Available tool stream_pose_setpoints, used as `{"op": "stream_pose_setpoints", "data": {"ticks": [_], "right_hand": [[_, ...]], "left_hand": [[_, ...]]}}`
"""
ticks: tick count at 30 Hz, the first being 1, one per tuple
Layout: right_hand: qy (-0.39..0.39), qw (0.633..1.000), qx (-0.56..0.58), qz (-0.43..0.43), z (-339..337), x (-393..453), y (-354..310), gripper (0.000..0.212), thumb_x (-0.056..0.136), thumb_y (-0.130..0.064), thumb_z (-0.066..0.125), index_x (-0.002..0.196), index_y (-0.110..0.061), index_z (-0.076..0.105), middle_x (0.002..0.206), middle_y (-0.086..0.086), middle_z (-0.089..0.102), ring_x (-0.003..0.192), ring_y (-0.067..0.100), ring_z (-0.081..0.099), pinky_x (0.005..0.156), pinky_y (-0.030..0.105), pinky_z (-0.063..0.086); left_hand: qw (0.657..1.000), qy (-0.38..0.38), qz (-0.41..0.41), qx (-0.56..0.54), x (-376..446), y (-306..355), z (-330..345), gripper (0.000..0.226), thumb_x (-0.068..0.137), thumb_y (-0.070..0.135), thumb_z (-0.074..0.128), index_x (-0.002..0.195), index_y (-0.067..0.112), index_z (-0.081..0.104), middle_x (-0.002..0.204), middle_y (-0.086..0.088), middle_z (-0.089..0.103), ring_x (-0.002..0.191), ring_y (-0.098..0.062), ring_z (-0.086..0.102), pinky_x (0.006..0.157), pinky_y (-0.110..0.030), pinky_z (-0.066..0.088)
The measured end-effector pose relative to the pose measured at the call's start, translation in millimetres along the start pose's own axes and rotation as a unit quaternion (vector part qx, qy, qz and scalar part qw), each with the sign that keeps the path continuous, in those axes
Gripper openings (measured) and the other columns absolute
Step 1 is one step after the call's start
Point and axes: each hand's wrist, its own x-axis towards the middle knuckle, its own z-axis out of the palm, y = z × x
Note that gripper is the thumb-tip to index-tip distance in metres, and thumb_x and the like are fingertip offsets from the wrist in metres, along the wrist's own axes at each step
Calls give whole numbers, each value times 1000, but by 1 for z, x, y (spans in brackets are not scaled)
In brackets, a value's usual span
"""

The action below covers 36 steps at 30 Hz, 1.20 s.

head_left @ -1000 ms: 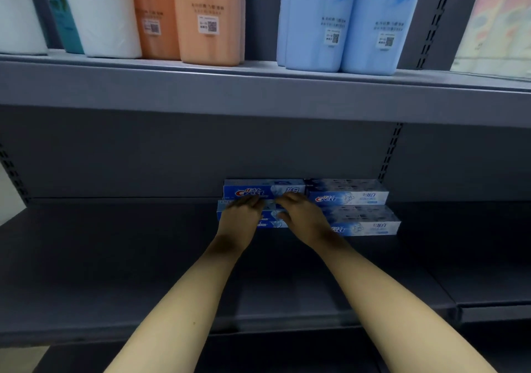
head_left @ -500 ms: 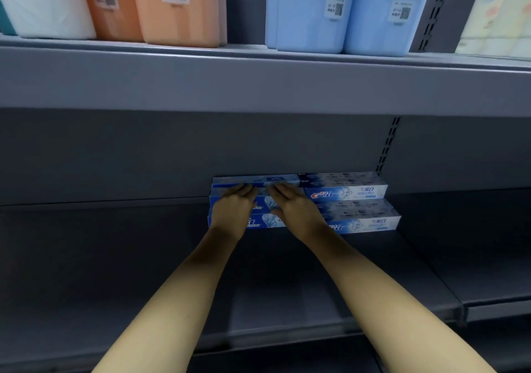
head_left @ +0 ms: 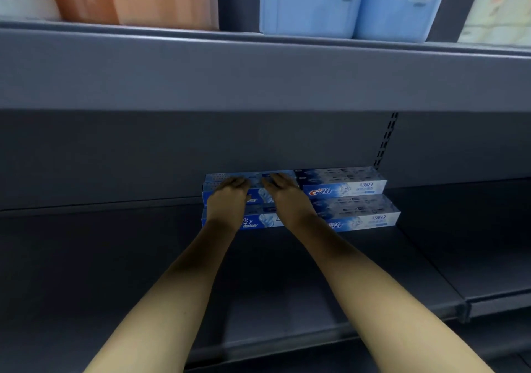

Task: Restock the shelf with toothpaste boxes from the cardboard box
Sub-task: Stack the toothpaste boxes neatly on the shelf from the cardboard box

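- Left hand point(head_left: 227, 203) and right hand point(head_left: 287, 200) rest on the back-left toothpaste box point(head_left: 253, 177); fingers seemingly together, blurred.
- Box sits stacked against the shelf point(head_left: 115, 257) rear wall.

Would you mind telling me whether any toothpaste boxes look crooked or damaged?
Nothing stands out: the toothpaste boxes lie flat and square at the back of the shelf, under the left hand and right hand.

place: shop | cues: grey metal shelving point(head_left: 258, 73); barcode-tagged packs point(head_left: 353, 1) above; stacked toothpaste boxes point(head_left: 344, 184)
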Motion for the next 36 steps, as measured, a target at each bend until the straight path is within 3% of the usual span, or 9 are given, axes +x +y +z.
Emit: {"op": "stream_pose_setpoints", "data": {"ticks": [4,7,9,12,16,20,28,32,36], "right_hand": [[-36,997,-48,50,-1,1,-9,64,95,-2,44,151,-14,16,158,9,16,147,27,4,121,39,10],[-64,991,-70,93,-2,-11,-18,67,100,-20,40,152,-12,-2,160,10,-2,148,25,-5,120,42,-2],[-31,993,-35,111,-4,-27,-23,64,102,-28,34,152,-8,0,160,11,1,148,26,-2,120,42,-2],[58,993,12,102,-5,-55,-24,54,101,-23,37,149,-3,22,155,16,23,145,29,17,119,41,8],[141,986,-1,94,-4,-90,-20,44,90,-18,47,129,1,55,134,21,54,125,36,52,105,49,38],[156,984,-20,82,-11,-130,-17,50,86,-27,34,119,-2,63,127,17,61,116,33,60,95,48,47],[155,984,-29,83,-15,-238,14,43,86,-24,38,113,-4,64,122,16,62,111,32,61,95,45,48],[158,982,-21,102,-11,-293,22,42,89,-24,37,116,-5,63,124,14,61,115,29,59,99,45,45],[152,981,-23,121,14,-345,30,35,83,-16,64,116,-4,64,124,14,62,115,29,60,99,44,45]], "left_hand": [[998,-47,12,28,4,1,-7,38,98,24,46,133,9,47,136,-5,50,128,-21,43,104,-31,37],[989,-113,20,93,-5,4,-13,62,99,42,38,148,8,21,154,-7,23,144,-23,17,118,-42,14],[987,-127,14,102,-15,8,-15,69,99,47,32,150,7,9,157,-8,11,146,-23,6,119,-46,7],[990,-123,3,66,-32,22,-21,67,99,46,32,151,9,9,158,-7,9,146,-21,5,119,-46,4],[992,-127,4,13,-63,54,-30,61,100,43,29,150,13,16,159,-6,8,147,-20,3,119,-46,0],[988,-153,10,10,-95,87,-34,58,101,45,22,151,17,14,160,-3,6,147,-17,0,118,-43,-6],[994,-104,20,11,-168,156,-28,54,99,40,32,142,7,38,151,-11,33,144,-23,20,118,-45,6],[996,-31,77,23,-217,202,-16,53,92,34,31,121,1,61,129,-14,59,127,-29,49,109,-48,31],[994,-57,96,15,-269,236,13,50,91,30,32,118,2,64,125,-11,63,124,-27,54,106,-47,36]]}}
